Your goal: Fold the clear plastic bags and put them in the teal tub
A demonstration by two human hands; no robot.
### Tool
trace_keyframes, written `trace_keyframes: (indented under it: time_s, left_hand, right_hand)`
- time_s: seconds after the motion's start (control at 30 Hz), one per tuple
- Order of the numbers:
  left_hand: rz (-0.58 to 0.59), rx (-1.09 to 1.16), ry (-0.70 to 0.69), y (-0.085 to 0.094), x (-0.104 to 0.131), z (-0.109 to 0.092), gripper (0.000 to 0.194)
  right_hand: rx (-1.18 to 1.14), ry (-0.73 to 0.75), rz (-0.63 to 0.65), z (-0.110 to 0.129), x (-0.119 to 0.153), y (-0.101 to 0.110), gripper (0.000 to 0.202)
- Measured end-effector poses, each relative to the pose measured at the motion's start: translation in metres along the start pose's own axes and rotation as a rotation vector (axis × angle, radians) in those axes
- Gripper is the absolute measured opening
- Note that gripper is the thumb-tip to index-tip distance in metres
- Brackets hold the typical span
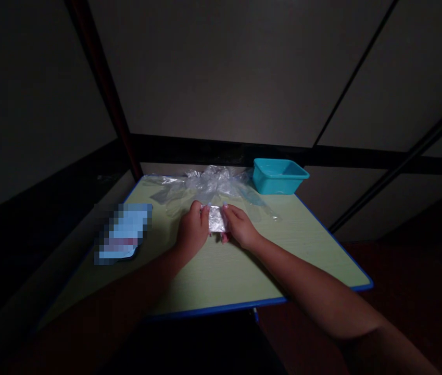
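Between my two hands is a small, flat, shiny silver packet [217, 219], held just above the middle of the table. My left hand [194, 225] grips its left edge with the thumb on top. On the opposite edge, my right hand [240, 224] pinches it in the same way. Something small and pink [225, 237] shows beneath the packet by my right fingers; I cannot tell what it is. Behind my hands, crumpled clear plastic sheets or bags [215, 182] are spread over the far part of the table.
The pale green table [221, 281] has a blue edge. A turquoise plastic basket [279, 182] stands at its far right corner. On the left lies a phone-like device with a lit, blurred-out screen [125, 232]. Dark-framed panels [221, 73] rise behind the table.
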State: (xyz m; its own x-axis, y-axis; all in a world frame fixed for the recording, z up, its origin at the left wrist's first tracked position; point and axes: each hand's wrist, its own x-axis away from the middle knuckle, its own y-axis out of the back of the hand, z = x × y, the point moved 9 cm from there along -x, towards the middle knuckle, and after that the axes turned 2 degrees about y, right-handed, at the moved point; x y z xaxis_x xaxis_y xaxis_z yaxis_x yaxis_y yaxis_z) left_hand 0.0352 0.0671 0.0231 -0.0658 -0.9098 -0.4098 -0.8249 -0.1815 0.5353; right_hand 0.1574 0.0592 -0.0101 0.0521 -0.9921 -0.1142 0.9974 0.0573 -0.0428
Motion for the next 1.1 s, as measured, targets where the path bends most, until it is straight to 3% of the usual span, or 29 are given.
trace_keyframes:
  time_s: [0.13,0.33,0.7,0.9,1.1]
  left_hand:
    - [0.012,0.004,-0.015,-0.003,0.001,-0.002,0.020]
    - [0.036,0.072,-0.015,-0.006,0.004,-0.003,0.023]
    - [0.093,0.345,0.097,-0.012,0.002,0.007,0.028]
    - [0.237,0.657,0.257,-0.029,0.002,0.010,0.040]
    - [0.394,0.830,0.307,-0.045,0.005,0.009,0.049]
  right_hand:
    - [0.052,-0.014,-0.017,0.001,0.002,0.000,0.039]
    - [0.165,0.093,-0.034,0.006,0.000,0.003,0.040]
    - [0.475,0.281,-0.227,0.030,0.001,0.026,0.047]
    - [0.501,0.336,-0.196,0.035,0.001,0.024,0.043]
    - [0.527,0.354,-0.156,0.033,0.003,0.020,0.042]
